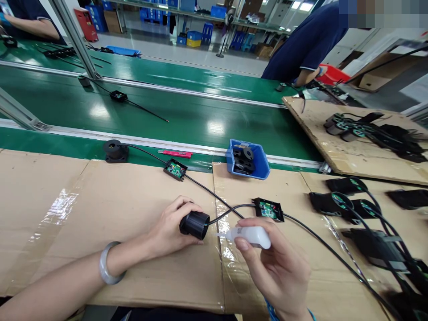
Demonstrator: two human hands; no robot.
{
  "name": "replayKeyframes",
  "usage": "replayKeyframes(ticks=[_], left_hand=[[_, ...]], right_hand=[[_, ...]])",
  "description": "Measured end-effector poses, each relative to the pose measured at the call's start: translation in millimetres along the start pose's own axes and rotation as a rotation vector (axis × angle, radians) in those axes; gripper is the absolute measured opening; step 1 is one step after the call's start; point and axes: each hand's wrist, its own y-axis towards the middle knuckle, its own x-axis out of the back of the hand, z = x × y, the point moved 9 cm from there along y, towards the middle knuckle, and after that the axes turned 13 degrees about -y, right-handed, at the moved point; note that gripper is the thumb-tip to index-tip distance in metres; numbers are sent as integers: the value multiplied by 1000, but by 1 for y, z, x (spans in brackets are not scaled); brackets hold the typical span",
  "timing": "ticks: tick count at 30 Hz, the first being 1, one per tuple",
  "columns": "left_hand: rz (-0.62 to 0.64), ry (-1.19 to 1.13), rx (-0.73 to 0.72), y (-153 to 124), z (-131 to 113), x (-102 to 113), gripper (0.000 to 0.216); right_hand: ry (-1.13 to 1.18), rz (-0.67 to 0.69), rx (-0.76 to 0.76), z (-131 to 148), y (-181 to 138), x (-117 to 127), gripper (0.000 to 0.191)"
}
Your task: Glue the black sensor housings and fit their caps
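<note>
My left hand (177, 223) is closed around a black cylindrical housing (197, 225), its open end tilted to the right. From that end a black cable (230, 211) runs to a small black box with a green circuit board (269, 209). Pinched in my right hand (277, 254) is a white squeeze bottle (252, 236), lying sideways. Its thin nozzle (222, 235) points left at the housing, with a small gap between them. Farther off, a second black housing (116, 150) is cabled to another boxed circuit board (176, 168).
A blue bin (265, 167) holds black rings, near a red cutter knife (180, 154). Cabled black housings (334, 203) lie on the cardboard at right. Beyond runs a green conveyor (187, 116) with a metal post (75, 38). A co-worker (304, 40) leans in at the back right.
</note>
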Motion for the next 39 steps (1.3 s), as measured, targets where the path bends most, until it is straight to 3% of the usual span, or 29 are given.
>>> replayKeyframes(ticks=[21,39], left_hand=[[6,-7,-8,-1,-2,0,52],[1,8,-17,-1,-3,0,50]], right_hand=[[-82,26,79,14,2,-8,7],[-86,63,59,12,1,-11,6]])
